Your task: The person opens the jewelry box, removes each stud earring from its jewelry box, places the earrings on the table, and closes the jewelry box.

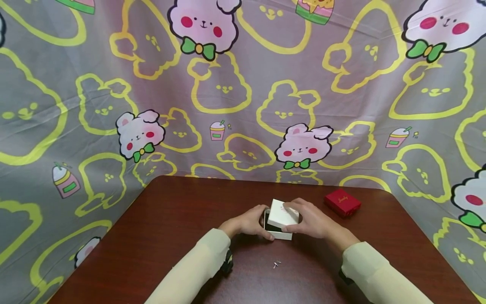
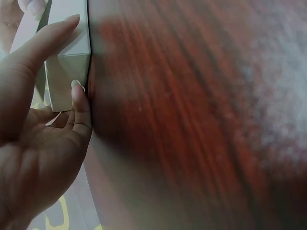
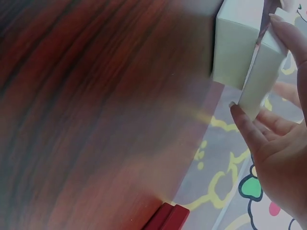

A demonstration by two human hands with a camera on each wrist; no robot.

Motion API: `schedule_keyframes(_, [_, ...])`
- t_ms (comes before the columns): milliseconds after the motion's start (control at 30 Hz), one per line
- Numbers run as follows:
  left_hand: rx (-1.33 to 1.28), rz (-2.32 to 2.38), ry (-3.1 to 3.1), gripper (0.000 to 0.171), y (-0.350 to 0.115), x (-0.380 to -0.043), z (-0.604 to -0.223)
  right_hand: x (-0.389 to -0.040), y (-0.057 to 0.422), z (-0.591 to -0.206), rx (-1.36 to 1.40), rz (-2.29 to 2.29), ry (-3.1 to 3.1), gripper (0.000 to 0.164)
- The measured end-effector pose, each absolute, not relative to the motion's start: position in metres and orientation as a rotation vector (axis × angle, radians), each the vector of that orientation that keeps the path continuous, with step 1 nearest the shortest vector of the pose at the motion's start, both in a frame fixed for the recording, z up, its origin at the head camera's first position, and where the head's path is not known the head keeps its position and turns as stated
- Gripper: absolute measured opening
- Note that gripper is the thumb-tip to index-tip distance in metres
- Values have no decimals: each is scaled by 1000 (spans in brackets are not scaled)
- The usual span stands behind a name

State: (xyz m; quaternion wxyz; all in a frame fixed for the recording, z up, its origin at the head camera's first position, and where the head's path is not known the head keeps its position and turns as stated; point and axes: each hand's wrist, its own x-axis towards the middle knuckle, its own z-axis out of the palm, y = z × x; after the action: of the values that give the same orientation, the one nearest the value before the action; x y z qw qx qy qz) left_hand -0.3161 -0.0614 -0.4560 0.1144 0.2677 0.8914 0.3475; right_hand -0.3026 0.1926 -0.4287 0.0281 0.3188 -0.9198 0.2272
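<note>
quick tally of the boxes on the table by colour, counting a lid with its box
White box with its lid: 1
Red box: 1
Total: 2 boxes

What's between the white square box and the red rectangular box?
The right hand, gripping the square white lid, lies between them, as the head view shows.

White lid (image 1: 282, 215) tilted over open white box (image 1: 281, 235).

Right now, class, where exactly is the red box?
In the head view, the red box lies toward the far right corner of the brown table, beyond and to the right of the right hand, which holds the white lid.
</note>
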Motion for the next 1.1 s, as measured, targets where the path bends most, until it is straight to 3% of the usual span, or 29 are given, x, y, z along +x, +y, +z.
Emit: schedule_keyframes(1100, [772,1014,2587,81,-62,-314,-452,-301,197,-430,980,690,-2895,77])
